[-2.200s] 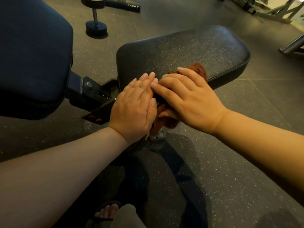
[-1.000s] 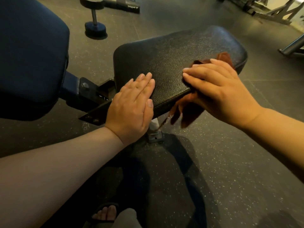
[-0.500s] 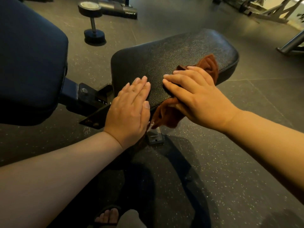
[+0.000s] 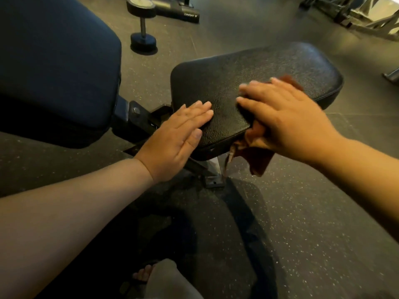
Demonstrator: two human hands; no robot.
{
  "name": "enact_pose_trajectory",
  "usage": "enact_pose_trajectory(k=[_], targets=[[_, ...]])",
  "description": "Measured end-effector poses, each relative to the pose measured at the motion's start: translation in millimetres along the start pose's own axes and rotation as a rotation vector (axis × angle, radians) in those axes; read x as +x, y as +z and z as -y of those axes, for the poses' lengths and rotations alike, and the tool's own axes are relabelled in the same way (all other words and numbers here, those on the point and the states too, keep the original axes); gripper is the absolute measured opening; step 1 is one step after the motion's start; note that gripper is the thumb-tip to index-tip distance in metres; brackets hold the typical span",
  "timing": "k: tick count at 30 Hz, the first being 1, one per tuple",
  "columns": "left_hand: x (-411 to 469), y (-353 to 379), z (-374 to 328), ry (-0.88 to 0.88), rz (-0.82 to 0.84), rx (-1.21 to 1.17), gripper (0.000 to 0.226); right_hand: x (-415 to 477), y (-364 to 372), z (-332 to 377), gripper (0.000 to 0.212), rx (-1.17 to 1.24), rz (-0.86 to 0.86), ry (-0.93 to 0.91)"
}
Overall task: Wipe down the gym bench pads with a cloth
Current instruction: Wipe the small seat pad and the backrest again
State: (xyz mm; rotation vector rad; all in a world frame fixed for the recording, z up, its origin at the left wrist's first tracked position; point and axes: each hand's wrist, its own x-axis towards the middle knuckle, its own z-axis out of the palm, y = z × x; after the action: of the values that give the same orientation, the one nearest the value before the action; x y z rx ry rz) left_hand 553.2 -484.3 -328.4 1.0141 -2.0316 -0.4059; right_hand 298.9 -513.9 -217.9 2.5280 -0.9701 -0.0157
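Head view: blurred right hand [image 4: 287, 121] hides most cloth [image 4: 260, 161].

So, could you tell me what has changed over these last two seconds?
The right hand, pressing the brown cloth on the seat pad, swept out toward the pad's right end, came back beside the left hand, and is now sliding right again. Nothing was taken up or let go. The left hand stayed flat on the pad's near left corner; the cloth still hangs over the near edge.
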Motion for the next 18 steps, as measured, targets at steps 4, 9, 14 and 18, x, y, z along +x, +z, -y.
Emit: enact_pose_trajectory(k=[4, 9, 14, 18], targets=[[-2.8, 7.5, -2.4, -0.059, -0.050, -0.027, 0.045, 5.5, 1.7, 12.3, 0.084, -0.007, -0.010, 0.070], [-3.8, 13.4, -4.6, -0.065, -0.072, 0.017, 0.049, 16.1, 14.5, 52.8, 0.096, -0.049, -0.072, 0.106], [-3.7, 12.6, -2.3, -0.047, -0.077, 0.039, 0.050, 18.2, 12.5, 56.5, 0.091, -0.062, -0.056, 0.105], [-3.3, 11.8, -1.8, -0.046, -0.059, 0.025, 0.049, 7.8, 12.7, 40.4, 0.067, -0.016, -0.053, -0.033]])
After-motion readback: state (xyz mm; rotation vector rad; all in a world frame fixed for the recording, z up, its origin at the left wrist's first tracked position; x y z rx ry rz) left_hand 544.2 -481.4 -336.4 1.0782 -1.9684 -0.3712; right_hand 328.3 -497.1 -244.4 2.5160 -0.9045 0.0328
